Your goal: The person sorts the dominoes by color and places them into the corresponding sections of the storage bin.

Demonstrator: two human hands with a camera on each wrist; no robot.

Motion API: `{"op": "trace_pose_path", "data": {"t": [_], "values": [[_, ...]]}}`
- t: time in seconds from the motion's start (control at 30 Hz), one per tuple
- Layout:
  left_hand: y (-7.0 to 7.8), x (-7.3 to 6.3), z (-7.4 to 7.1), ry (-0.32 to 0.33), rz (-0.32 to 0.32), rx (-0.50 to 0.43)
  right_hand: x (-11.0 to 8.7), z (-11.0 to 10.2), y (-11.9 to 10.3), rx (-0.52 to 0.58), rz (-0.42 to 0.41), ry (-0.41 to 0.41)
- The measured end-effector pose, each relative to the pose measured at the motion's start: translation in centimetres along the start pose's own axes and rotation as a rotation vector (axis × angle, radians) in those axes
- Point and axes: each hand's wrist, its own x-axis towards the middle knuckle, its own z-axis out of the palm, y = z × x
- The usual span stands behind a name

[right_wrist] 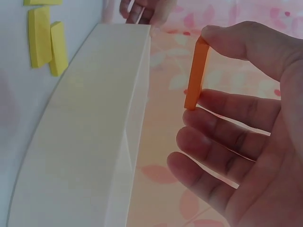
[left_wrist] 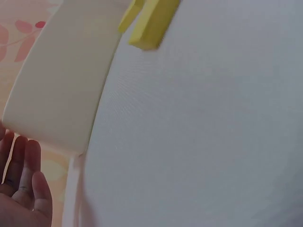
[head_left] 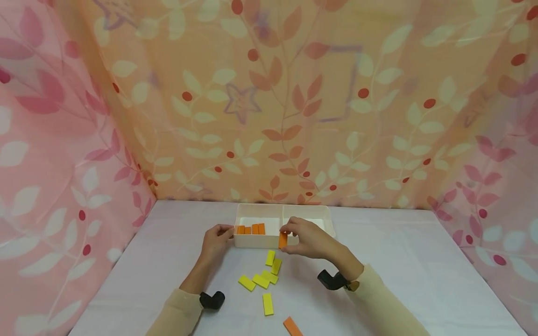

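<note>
My right hand [head_left: 308, 238] pinches an orange block [right_wrist: 196, 73] between thumb and fingertips, upright at the front wall of a white box [head_left: 256, 241]. The other fingers stay spread in the right wrist view. My left hand [head_left: 216, 242] is at the box's left end, its fingertips right at the outer wall; in the left wrist view its fingers [left_wrist: 31, 158] look fairly straight beside the box corner. Several orange blocks [head_left: 254, 229] stand in a row along the front of the box's left compartment. A divider [head_left: 283, 217] separates it from the right compartment.
Several yellow blocks [head_left: 261, 281] lie scattered on the white tablecloth [head_left: 378, 280] in front of the box, two close to its front wall. Another orange block [head_left: 292, 326] lies at the near edge of the view. A patterned curtain [head_left: 286, 140] stands behind the table.
</note>
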Motion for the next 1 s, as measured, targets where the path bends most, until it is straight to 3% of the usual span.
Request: {"op": "trace_pose_path", "data": {"t": [0.8, 1.0], "values": [[0.7, -0.8, 0.0, 0.041, 0.018, 0.042, 2.7, -0.9, 0.9, 0.032, 0.018, -0.038], [0.6, -0.9, 0.0, 0.060, 0.063, 0.071, 3.3, -1.1, 1.1, 0.032, 0.032, -0.044]]}}
